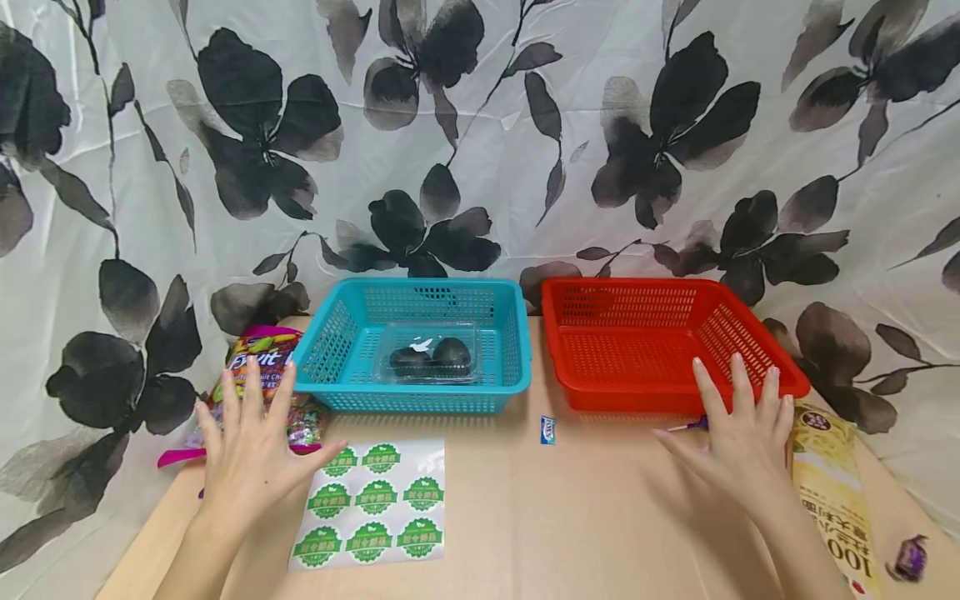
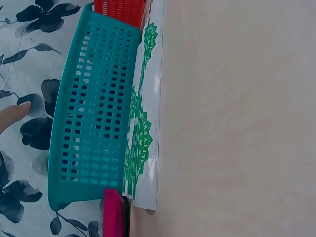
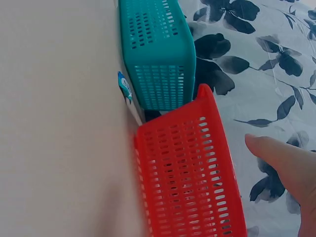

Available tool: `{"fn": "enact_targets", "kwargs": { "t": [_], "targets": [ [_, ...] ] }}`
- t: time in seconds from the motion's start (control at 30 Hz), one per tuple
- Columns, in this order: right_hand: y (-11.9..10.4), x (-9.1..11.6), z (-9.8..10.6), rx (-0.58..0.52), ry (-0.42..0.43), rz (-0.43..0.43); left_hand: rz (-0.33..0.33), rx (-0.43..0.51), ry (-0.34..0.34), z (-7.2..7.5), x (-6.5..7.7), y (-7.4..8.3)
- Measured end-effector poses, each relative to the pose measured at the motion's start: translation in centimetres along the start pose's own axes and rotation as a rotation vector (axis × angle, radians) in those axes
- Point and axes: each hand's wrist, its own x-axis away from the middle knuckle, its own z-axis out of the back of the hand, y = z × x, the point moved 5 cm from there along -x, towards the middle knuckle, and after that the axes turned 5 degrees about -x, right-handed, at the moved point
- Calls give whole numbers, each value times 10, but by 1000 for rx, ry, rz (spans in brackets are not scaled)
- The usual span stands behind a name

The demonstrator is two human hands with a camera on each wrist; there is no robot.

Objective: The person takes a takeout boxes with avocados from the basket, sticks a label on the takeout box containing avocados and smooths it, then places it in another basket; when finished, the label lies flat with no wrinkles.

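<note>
My left hand [image 1: 251, 454] hovers with spread fingers at the left of the table, between a colourful candy bag [image 1: 262, 358] and a sheet of green round stickers [image 1: 371, 504]. Spread the same way, my right hand [image 1: 738, 446] is in front of the red basket [image 1: 633, 400], beside a yellow food packet [image 1: 828, 492]. Neither hand holds anything. The turquoise basket [image 1: 420, 402] contains a clear plastic box [image 1: 427, 354] with two dark round items. A purple-ended thing [image 1: 699, 423], partly hidden, lies by my right fingers. In the right wrist view, my right thumb [image 3: 276, 153] shows.
A small blue-and-white wrapped piece [image 1: 548, 430] lies on the table between the baskets' front edges. At the far right is a purple wrapped candy [image 1: 910, 558]. A flower-printed cloth [image 1: 525, 150] hangs behind the baskets and along the sides.
</note>
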Motion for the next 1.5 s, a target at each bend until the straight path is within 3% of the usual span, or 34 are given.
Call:
{"fn": "enact_targets", "kwargs": {
  "t": [0.17, 0.43, 0.67, 1.03, 1.27, 1.5],
  "targets": [
    [-7, -3, -2, -16, 26, 37, -18, 21, 2, -2, -2, 2],
    [-21, -8, -12, -176, -52, 26, -52, 89, 39, -5, -14, 8],
    [-35, -16, -18, -268, -54, 65, -54, 141, 34, -10, -26, 13],
    [-76, -43, -34, -338, -87, 154, -80, 158, 61, -19, -56, 17],
    [-105, -64, -42, -351, -106, 177, -65, 196, 6, -26, -75, 21],
    [-132, -82, -52, -446, -153, 181, -92, 227, -25, -33, -93, 29]
  ]
}}
